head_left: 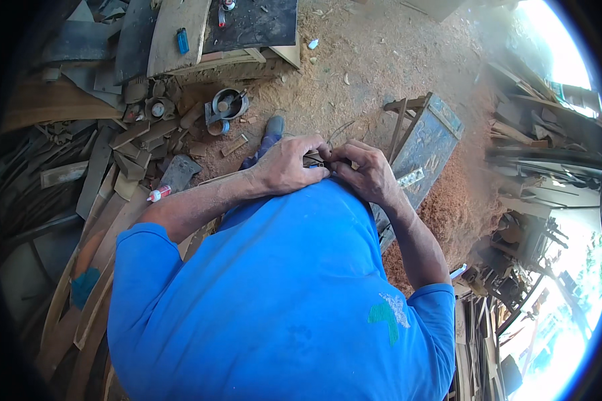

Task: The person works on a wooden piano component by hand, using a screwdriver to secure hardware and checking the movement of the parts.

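My left hand (290, 164) and my right hand (366, 170) meet in front of my waist, just past the lower edge of my blue shirt (281, 281). The fingers of both hands are bent and pinched close together. Whatever small dark thing lies between the fingertips is mostly hidden by them. A thin dark strand (342, 128) curves up beyond the right fingers; whether it belongs to what I hold, I cannot tell. Below my left hand a dark trouser leg and a shoe (275, 125) show.
A worn wooden bench (425, 144) stands close by my right hand. At the upper left is a table with a black top (261, 23) and a blue lighter (182, 41). A metal pot (230, 105), a red-and-white bottle (159, 194) and wood offcuts (137, 150) lie left; sawdust (441, 227) covers the ground.
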